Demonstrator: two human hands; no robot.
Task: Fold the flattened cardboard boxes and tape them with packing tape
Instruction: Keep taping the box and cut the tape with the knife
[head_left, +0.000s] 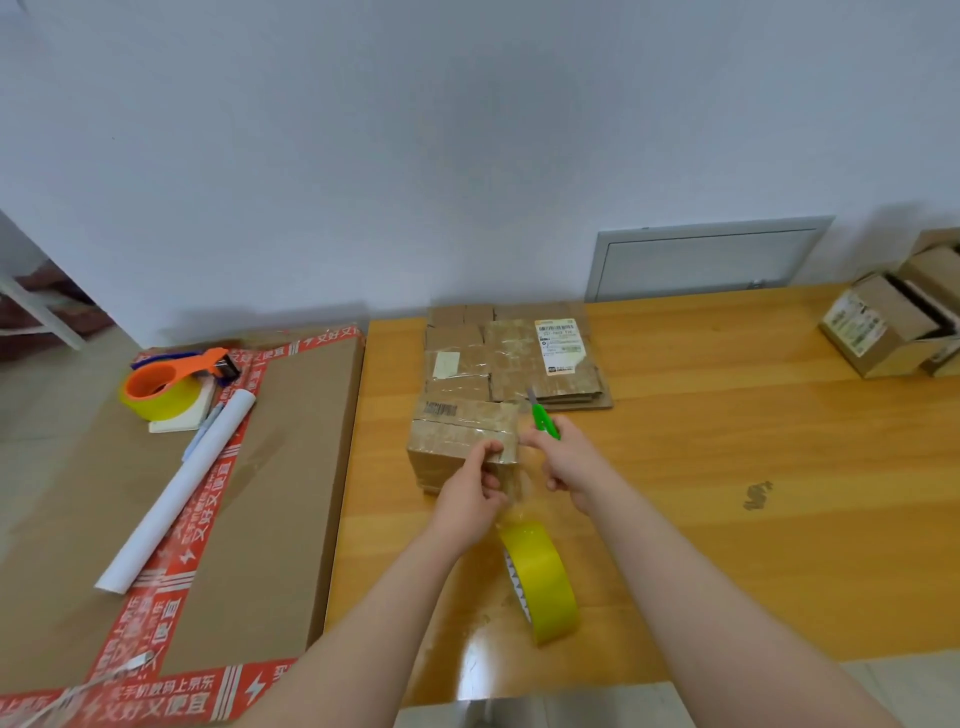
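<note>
Steadying the small folded brown cardboard box (457, 431) at frame centre on the orange wooden bench (727, 467), the left hand (470, 496) is pinching its near right corner, fingers (491, 449) curled onto the taped seam. The right hand (571, 462) is gripping green-handled scissors (544, 420) beside that edge, apparently for severing the clear strip trailing to the upright yellow packing-tape roll (543, 582) below. Flattened brown cardboard boxes (545, 364) are lying just behind.

head cam | worn | faces forward-down | near table (727, 441)
</note>
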